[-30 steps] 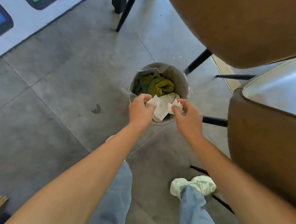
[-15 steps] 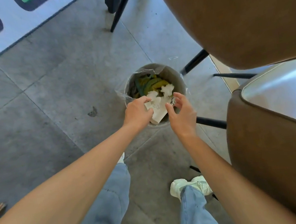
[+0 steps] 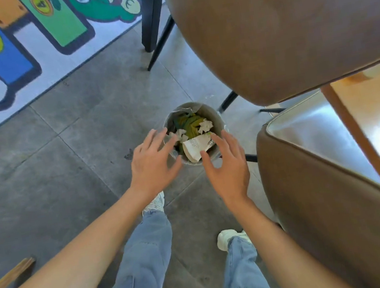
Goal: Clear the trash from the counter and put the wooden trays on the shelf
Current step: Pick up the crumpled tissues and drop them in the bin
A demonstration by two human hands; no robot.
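A small round trash bin [image 3: 214,115] with a clear liner stands on the grey floor. Inside it lie a white paper cup [image 3: 195,146] on its side, crumpled white paper scraps [image 3: 204,126] and green-yellow waste. My left hand [image 3: 153,162] hovers over the bin's left rim, fingers spread, holding nothing. My right hand [image 3: 227,163] hovers over the near right rim, fingers apart and empty, its thumb in front of the cup. No wooden tray or counter is identifiable in view.
Two brown upholstered chairs [image 3: 278,32] [image 3: 341,207] with black legs crowd the right side, close to the bin. A colourful printed rug [image 3: 21,45] covers the floor at upper left. My legs and white shoes [image 3: 227,237] are below. A wooden edge [image 3: 9,277] shows at lower left.
Both hands let go of the white paper cup and scraps, which dropped into the bin. The hands opened and drew back slightly; the view shifted to show more of the rug.
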